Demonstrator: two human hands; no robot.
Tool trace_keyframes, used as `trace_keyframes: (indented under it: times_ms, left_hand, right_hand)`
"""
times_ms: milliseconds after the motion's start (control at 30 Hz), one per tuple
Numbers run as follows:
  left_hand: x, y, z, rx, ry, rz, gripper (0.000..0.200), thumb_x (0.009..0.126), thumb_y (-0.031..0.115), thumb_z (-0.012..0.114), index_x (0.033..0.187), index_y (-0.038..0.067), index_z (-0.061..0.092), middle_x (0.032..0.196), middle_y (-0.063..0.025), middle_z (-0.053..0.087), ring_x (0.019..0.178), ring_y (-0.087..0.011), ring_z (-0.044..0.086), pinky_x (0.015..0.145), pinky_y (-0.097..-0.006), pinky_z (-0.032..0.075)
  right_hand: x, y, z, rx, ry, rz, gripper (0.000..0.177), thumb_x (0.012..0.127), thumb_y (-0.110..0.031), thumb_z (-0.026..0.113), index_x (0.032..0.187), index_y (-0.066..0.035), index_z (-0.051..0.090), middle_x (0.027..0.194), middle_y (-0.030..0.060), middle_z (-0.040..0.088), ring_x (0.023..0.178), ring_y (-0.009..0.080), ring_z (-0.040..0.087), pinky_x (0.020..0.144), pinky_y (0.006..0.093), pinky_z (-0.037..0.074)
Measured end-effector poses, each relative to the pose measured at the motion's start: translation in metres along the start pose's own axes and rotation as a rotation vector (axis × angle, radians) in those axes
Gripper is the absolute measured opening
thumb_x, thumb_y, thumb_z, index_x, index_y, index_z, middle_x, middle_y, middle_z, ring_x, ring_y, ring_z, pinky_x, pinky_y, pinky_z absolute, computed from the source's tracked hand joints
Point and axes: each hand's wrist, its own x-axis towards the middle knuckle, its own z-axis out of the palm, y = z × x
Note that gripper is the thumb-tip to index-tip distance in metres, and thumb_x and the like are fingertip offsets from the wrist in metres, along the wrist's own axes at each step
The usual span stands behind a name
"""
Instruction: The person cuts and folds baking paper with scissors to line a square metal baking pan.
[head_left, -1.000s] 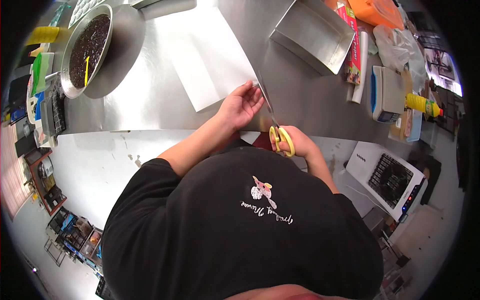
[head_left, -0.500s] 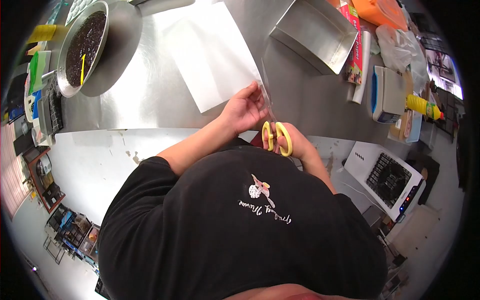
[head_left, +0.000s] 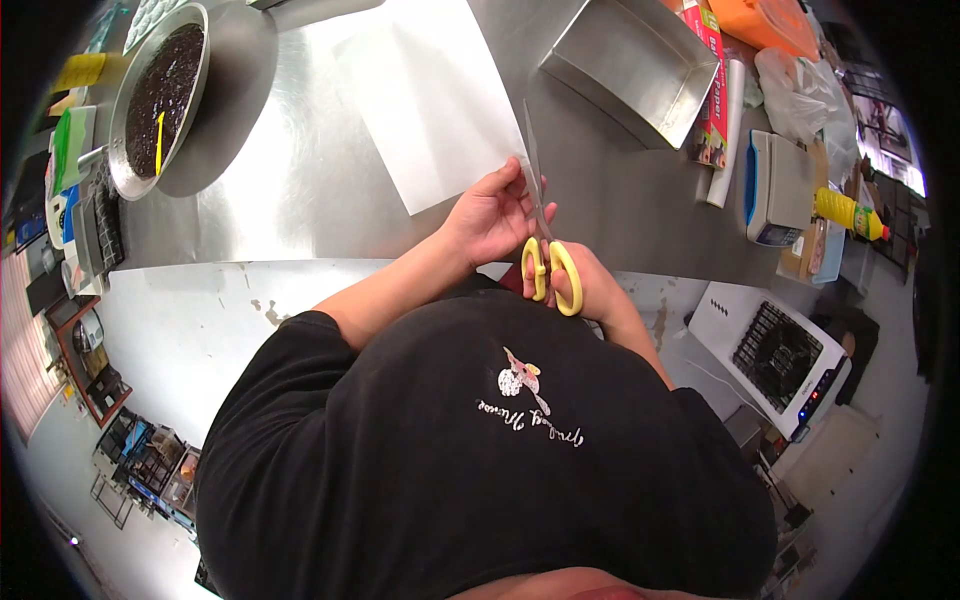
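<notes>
A sheet of white paper [head_left: 440, 110] lies on the steel table, its near right corner at the fingertips of my left hand [head_left: 485, 222]. Thumb and fingers there are closed on the paper's edge. My right hand [head_left: 597, 288] has its fingers through the yellow handles of a pair of scissors [head_left: 568, 283]. Their long metal blades point away from me, running along the right edge of the sheet and past my left fingertips. The lower part of the blades lies beside my left fingers.
Beyond the scissors stands a rectangular metal baking tin [head_left: 600, 88]. To its right are a red baking paper box [head_left: 716, 145], a white roll [head_left: 727, 160], a scale [head_left: 778, 190] and a yellow bottle [head_left: 848, 212]. A wide pan [head_left: 120, 150] with a dark mixture sits at left.
The scissors have shifted slightly, with their blade tips a little farther away from me along the paper's edge. My left hand keeps its grip on the sheet.
</notes>
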Motion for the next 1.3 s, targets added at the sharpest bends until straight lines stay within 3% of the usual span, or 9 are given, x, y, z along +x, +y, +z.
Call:
trace_keyframes:
  times_ms: [300, 700, 967, 1300]
  left_hand:
    - [0.003, 0.003, 0.001, 0.005, -0.035, -0.01, 0.013, 0.088, 0.027, 0.061, 0.083, 0.015, 0.065, 0.085, 0.0014, 0.067, 0.092, -0.0141, 0.06, 0.09, -0.0417, 0.045]
    - [0.006, 0.006, 0.002, 0.038, -0.022, 0.006, 0.013, 0.087, 0.027, 0.063, 0.083, 0.015, 0.065, 0.086, 0.0017, 0.067, 0.087, -0.0145, 0.06, 0.09, -0.0413, 0.045]
    - [0.007, 0.009, 0.0, 0.04, 0.005, 0.005, 0.014, 0.088, 0.027, 0.061, 0.082, 0.016, 0.064, 0.085, 0.0014, 0.066, 0.093, -0.0139, 0.059, 0.091, -0.0432, 0.044]
    - [0.006, 0.011, 0.0, 0.057, -0.03, 0.011, 0.015, 0.09, 0.027, 0.058, 0.083, 0.016, 0.066, 0.086, 0.0015, 0.067, 0.093, -0.0133, 0.059, 0.093, -0.0431, 0.043]
  right_hand:
    - [0.002, -0.005, 0.0, 0.008, 0.015, 0.006, 0.037, 0.082, -0.037, 0.056, 0.089, -0.001, 0.055, 0.076, 0.007, 0.061, 0.069, 0.0144, 0.058, 0.064, 0.0272, 0.046]
    - [0.006, 0.001, -0.003, 0.04, -0.034, -0.009, 0.039, 0.081, -0.039, 0.059, 0.092, -0.002, 0.054, 0.078, 0.0068, 0.061, 0.069, 0.0138, 0.058, 0.062, 0.0263, 0.046]
    - [0.007, 0.0, -0.004, 0.03, -0.018, -0.006, 0.053, 0.08, -0.053, 0.061, 0.092, -0.002, 0.054, 0.078, 0.0073, 0.061, 0.07, 0.0143, 0.058, 0.064, 0.0273, 0.047]
    - [0.006, 0.003, -0.003, -0.024, -0.003, -0.055, 0.046, 0.085, -0.047, 0.056, 0.091, -0.001, 0.054, 0.075, 0.0075, 0.061, 0.069, 0.0151, 0.058, 0.064, 0.028, 0.047]
